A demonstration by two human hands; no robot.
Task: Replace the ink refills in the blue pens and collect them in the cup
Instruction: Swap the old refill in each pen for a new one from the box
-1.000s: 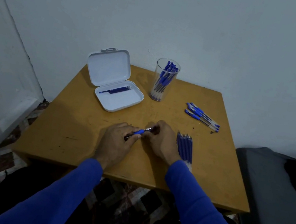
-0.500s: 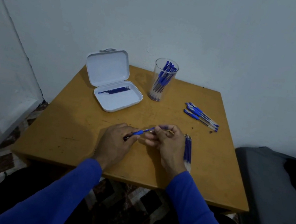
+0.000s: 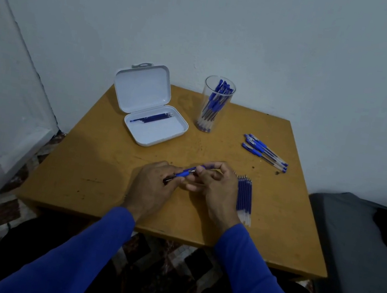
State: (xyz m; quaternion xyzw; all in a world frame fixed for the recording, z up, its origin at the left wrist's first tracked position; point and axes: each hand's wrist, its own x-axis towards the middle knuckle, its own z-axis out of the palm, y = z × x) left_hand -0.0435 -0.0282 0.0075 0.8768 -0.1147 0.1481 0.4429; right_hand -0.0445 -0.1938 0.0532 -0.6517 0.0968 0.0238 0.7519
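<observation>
Both blue-sleeved arms reach forward, the left hand (image 3: 152, 185) knuckles-up with fingers curled in a grip, the right hand (image 3: 216, 190) just beside it, its fingers bent and fingertips (image 3: 200, 171) pinched toward the left.

There is just one view, from the person's head. It looks forward and steeply down over the blue sleeves (image 3: 86, 250) onto the wooden table (image 3: 106, 183), close in, facing the wall (image 3: 253, 42).
</observation>
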